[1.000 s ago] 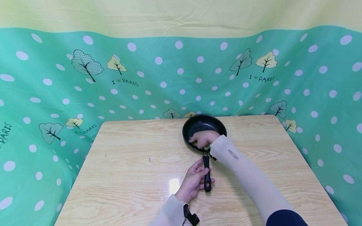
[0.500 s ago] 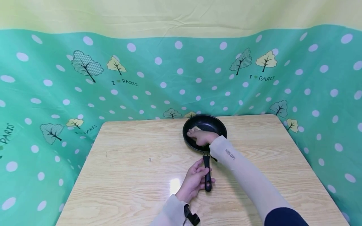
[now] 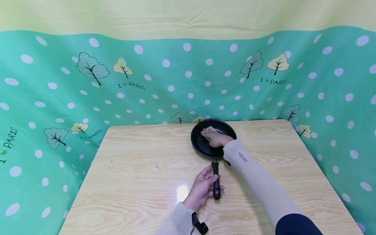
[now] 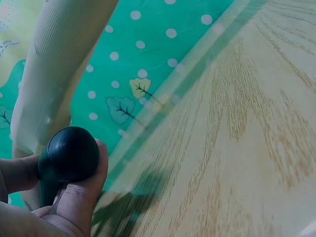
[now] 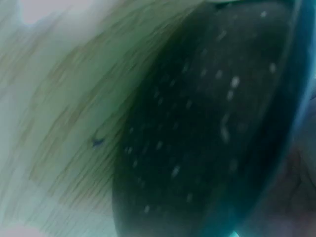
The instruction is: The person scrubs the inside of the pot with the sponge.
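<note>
A black frying pan (image 3: 202, 145) stands near the back edge of the table. My left hand (image 3: 201, 189) grips its handle (image 3: 216, 187), thumb on top and fingers beneath. From the left wrist view, the rounded handle end (image 4: 74, 153) shows between thumb and fingers. Inside the pan, my right hand (image 3: 215, 138) holds a pale beige pad (image 3: 211, 128), which looks like a sponge or cloth, against the pan's surface. Most of the pad is hidden under that hand. The pan's dark, white-specked inside (image 5: 197, 123) fills much of the blurred right wrist view.
The pan is on a light wood-grain table (image 3: 132, 189). Green dotted curtain cloth (image 3: 141, 81) hangs behind and along both sides. A small dark mark (image 3: 157, 165) shows on the tabletop left of the pan. My right sleeve (image 3: 258, 182) stretches over the table's right half.
My right hand has slid the pale pad from the near left part of the pan toward the back and slightly right. My left hand keeps its grip on the handle.
</note>
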